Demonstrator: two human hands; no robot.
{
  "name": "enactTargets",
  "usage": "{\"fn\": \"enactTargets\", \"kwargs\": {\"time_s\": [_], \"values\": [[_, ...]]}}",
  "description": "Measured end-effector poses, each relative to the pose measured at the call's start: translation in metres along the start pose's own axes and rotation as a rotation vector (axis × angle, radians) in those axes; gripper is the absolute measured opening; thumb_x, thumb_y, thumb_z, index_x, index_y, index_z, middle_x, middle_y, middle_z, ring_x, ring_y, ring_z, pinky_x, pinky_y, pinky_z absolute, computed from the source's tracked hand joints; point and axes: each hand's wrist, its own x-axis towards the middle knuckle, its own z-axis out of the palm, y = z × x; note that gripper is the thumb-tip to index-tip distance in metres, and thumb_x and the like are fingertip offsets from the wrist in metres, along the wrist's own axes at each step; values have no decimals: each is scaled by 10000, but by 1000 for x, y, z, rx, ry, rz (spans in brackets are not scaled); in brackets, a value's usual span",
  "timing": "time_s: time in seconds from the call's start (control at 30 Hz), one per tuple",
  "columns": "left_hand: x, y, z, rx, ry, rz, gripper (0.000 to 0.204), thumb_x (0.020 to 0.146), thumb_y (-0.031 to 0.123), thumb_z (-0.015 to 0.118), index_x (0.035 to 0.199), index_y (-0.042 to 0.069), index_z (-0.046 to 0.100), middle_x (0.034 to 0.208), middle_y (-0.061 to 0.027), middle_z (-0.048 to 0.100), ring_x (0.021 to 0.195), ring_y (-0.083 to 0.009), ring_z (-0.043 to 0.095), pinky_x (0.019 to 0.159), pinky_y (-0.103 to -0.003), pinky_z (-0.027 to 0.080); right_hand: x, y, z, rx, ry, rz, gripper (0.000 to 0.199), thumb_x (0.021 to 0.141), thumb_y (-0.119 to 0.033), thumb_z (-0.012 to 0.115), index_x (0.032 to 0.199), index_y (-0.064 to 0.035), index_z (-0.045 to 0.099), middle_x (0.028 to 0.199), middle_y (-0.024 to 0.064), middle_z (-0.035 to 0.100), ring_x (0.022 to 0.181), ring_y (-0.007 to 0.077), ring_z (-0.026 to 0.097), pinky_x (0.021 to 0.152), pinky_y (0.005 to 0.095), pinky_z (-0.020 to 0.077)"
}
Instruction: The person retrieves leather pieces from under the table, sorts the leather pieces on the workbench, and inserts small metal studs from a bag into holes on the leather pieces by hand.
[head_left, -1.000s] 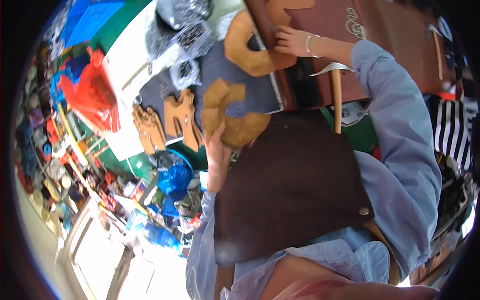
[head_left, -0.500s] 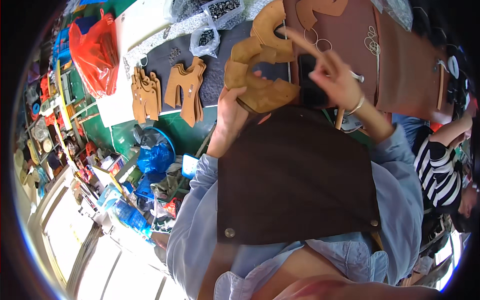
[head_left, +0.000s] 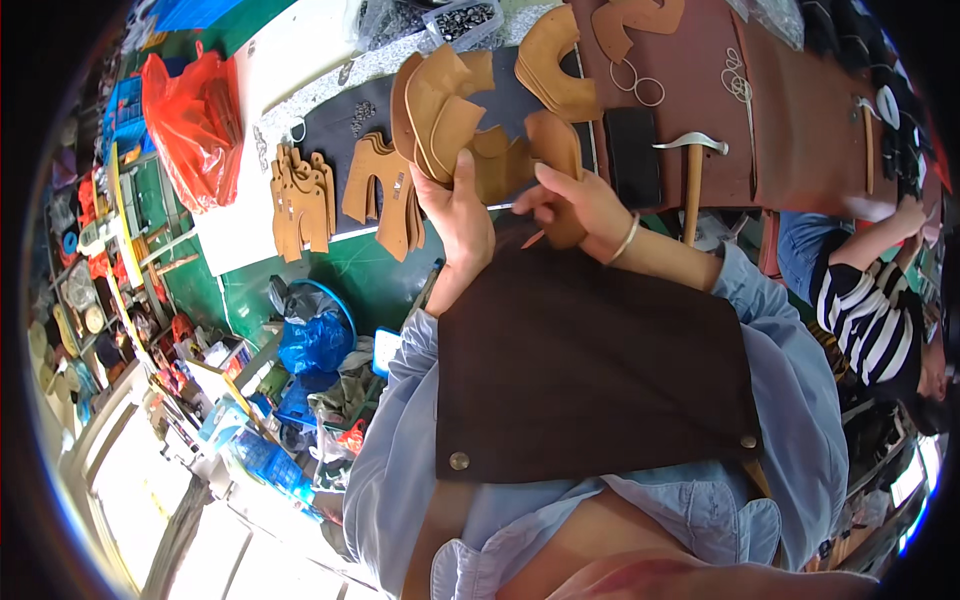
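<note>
Taking the hammer (head_left: 692,170) on the bench as the marker: far to its left a red plastic bag (head_left: 195,125) slumps on the green bench top (head_left: 330,275), and nearer in, two stacks of tan leather cut-outs (head_left: 300,205) lie flat beside a dark cutting mat (head_left: 340,130). Below those, off the bench edge, sits a blue bag (head_left: 315,340).

Closer to the hammer, still on its left, the left hand (head_left: 458,215) is raised with its fingers closed around a fanned bunch of tan leather pieces (head_left: 445,105), thumb across the front, the pieces standing up out of the fist. Just beside it, the right hand (head_left: 580,205), a bangle on its wrist, pinches one curved leather piece (head_left: 555,155) between thumb and fingers; that piece touches the bunch. Both hands sit just above the dark brown apron (head_left: 590,370).

Above the hammer, more tan shapes (head_left: 550,50) and two metal rings (head_left: 635,85) rest on a brown leather sheet (head_left: 790,120). Right of the hammer, another person's striped sleeve (head_left: 870,310) reaches toward the bench.
</note>
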Motion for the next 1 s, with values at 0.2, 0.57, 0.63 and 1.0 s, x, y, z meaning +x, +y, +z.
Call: {"fn": "enactTargets", "kwargs": {"time_s": [0.2, 0.57, 0.63, 1.0], "values": [[5, 2, -12, -454, 105, -192, 333, 876, -8, 401, 1206, 40, 405, 1125, -93, 518, 1001, -188, 519, 887, -330, 400, 15, 7, 16, 2, 45, -64, 237, 846, -263, 568, 924, -60, 473, 806, 114, 621, 616, 80, 469, 564, 218, 389], [44, -27, -73, 257, -269, -339, 371, 796, 8, 574, 1137, -49, 439, 1060, -123, 554, 955, -171, 547, 802, -281, 459, 23, 4, -32, -40, 7, -91, 267, 893, -176, 478, 1052, 34, 522, 826, 119, 592, 800, 197, 581, 727, 317, 479], [56, -47, -81, 226, -387, -348, 435, 756, 26, 616, 1146, -44, 438, 1017, -155, 575, 927, -207, 570, 784, -293, 467, 26, 9, -50, 4, 69, -95, 257, 891, -170, 481, 1053, 24, 523, 802, 108, 597, 779, 195, 591, 709, 323, 488], [19, -60, -63, 1459, -204, 274, 680, 590, 254, 781, 1125, 30, 426, 972, -158, 521, 878, -352, 526, 745, -414, 448, 20, 5, -73, -128, 127, -327, 235, 864, -101, 507, 1060, 30, 513, 777, 106, 589, 753, 191, 587, 700, 318, 487]]}}
